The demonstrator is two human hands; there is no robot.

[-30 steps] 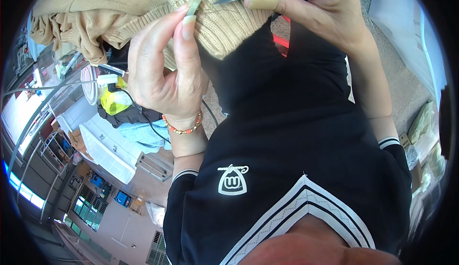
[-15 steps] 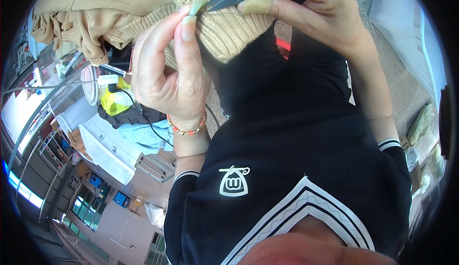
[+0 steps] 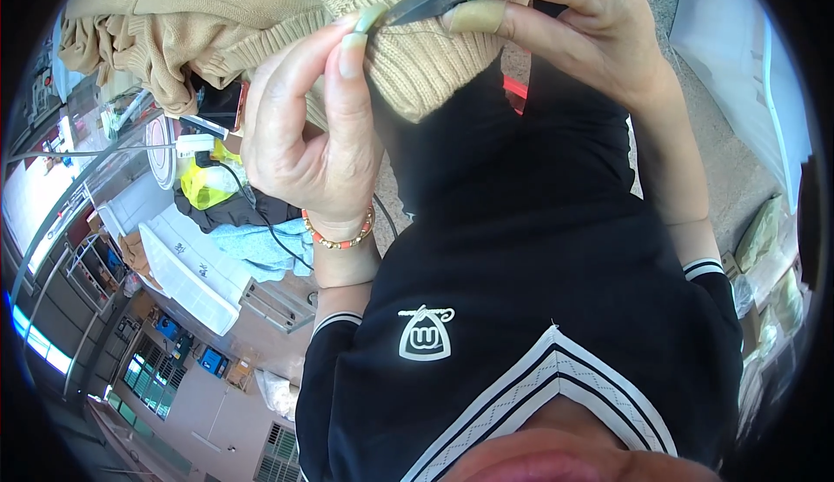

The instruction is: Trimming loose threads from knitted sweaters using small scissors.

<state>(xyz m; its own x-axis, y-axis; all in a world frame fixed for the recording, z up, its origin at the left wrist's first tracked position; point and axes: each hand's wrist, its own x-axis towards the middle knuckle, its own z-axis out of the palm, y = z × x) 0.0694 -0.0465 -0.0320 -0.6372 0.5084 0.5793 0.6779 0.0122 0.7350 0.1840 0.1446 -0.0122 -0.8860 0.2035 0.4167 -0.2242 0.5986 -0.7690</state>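
Observation:
At the top of the head view, a beige ribbed knit piece [image 3: 421, 73] hangs over my lap. Thumb and forefinger of my left hand [image 3: 304, 126] are pinched together at its upper edge; any thread between the tips is too fine to make out. Dark-bladed thread snips [image 3: 424, 6] are held in my right hand [image 3: 582, 21], thumb below and fingers above. Their blades point left, with the tip close beside my left fingertips. Finger covers of a tan or greenish colour sit on some digits.
More beige knitwear [image 3: 208, 13] is heaped at the upper left. Below it lie a phone [image 3: 228, 104], a white plug adapter [image 3: 195, 145] with cables, a yellow bag [image 3: 207, 188] and a light blue cloth [image 3: 265, 247]. Translucent plastic sheeting [image 3: 738, 56] stands at the right.
Both hands, the snips and the knit piece have shifted slightly right and down together. More of the phone shows beside my left hand. Both grips look the same.

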